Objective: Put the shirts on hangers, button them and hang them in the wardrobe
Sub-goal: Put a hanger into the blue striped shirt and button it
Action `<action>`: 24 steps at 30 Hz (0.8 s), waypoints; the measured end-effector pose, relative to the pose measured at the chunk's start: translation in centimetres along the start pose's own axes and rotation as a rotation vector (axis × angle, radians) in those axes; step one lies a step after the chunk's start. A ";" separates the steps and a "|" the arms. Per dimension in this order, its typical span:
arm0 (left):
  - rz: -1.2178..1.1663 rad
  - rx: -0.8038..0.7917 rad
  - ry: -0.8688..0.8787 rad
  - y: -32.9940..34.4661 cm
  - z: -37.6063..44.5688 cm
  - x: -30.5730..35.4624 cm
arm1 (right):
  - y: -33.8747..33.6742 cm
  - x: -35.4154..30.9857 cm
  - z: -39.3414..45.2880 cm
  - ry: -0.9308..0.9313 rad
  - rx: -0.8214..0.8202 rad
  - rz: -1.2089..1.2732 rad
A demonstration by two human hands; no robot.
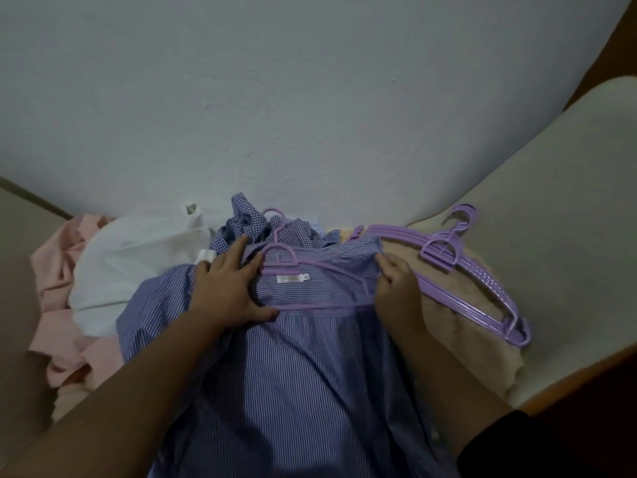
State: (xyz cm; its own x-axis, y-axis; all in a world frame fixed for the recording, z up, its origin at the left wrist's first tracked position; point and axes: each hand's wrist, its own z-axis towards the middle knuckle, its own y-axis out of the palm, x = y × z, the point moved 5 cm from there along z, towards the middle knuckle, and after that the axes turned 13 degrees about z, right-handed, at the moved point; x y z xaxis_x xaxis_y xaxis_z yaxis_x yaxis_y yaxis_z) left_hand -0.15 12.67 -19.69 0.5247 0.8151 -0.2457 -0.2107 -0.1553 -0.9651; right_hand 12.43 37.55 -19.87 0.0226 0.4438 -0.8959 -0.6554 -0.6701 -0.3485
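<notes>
Striped shirt (293,357) lies open at centre, a purple hanger (300,288) in its collar.

Head view: soft, light, floppy cloth — best taken at the shoulder seams. Left hand (229,288) presses flat, fingers straight; right hand (396,288) seems to pinch cloth over the hanger's arm. Spare hangers (472,277) at 2 o'clock; checked shirt (248,222), white shirt (138,257), pink shirt (62,305) crowd 10–12 o'clock.

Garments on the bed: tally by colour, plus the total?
Blue striped shirt: 1
Blue checked shirt: 1
White garment: 1
Pink garment: 1
Total: 4 visible; more may lie hidden underneath.
</notes>
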 end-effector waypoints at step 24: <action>-0.883 0.109 -0.706 -0.3 -14.3 3.6 | 6.5 -0.3 -13.4 0.595 -0.318 0.356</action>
State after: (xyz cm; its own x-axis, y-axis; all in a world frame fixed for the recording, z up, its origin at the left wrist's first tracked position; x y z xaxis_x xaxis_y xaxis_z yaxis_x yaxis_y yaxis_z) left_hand 13.57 7.65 -21.61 -0.0495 0.7532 0.6559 -0.0869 0.6510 -0.7541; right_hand 18.25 25.12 -25.54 0.3125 -0.1665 -0.9352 -0.4524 -0.8918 0.0076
